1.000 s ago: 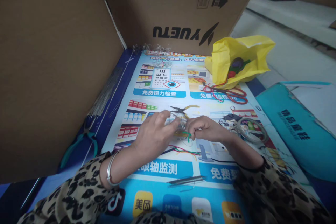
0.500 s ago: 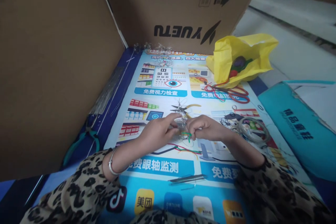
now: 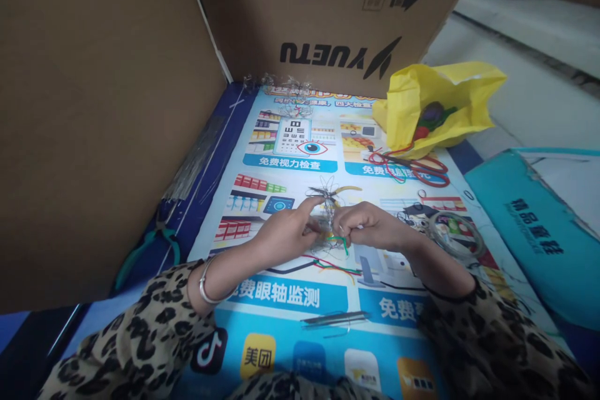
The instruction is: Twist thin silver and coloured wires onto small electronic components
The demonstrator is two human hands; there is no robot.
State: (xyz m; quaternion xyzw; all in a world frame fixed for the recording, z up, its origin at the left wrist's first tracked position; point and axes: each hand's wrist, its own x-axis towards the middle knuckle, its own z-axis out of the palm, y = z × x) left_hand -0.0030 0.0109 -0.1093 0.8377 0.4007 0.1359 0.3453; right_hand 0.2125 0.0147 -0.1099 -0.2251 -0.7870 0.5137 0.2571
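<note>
Between my hands stands a shaped piece of thin silvery wire (image 3: 327, 219), with loops sticking out at its top. My left hand (image 3: 287, 226) grips its left side, index finger stretched up along the wire and thumb lower down. Fingers curled, my right hand (image 3: 365, 225) pinches the wire figure from the right. A bit of green thread (image 3: 344, 244) hangs below the right fingers. Just beyond the hands lie pliers with yellow handles (image 3: 349, 189), partly behind the wire loops. Red, green and yellow threads (image 3: 328, 265) rest on the printed sheet nearer to me.
Cardboard walls (image 3: 328, 6) rise at the left and back. To the right are a yellow bag (image 3: 403, 106) with yarn, red-handled scissors (image 3: 434, 178), a wire coil (image 3: 475, 247) and a teal box (image 3: 525, 219). Teal-handled pliers (image 3: 171, 244) and straight wires (image 3: 194, 165) lie left.
The whole view has shifted slightly. My left index finger reaches a little straighter along the wire figure, and its top loops show more. Both hands keep their grip.
</note>
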